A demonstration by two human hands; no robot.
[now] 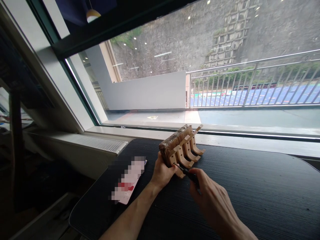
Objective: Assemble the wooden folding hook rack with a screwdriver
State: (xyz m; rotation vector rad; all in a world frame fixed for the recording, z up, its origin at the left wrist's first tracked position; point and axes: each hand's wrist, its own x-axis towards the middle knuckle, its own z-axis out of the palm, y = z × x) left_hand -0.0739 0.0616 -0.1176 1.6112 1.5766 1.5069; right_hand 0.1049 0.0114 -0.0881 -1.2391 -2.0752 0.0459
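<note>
A wooden hook rack is held tilted just above the far middle of the table. Several pale curved hooks with small dark holes stick out from its front, crossed by a thin wooden strip. Behind them is a brown, wrinkled block. My left hand is closed around the rack's near end, thumb along its lower edge. In my right hand I grip what looks like a black screwdriver. Its tip meets the nearest hook beside my left thumb; the exact contact point is too small to make out.
A dark wood-grain table with rounded corners lies beneath my hands. Left of my left arm rests a pink, blurred-out flat item. The window sill and large window run along the far edge, with a white vent grille at left.
</note>
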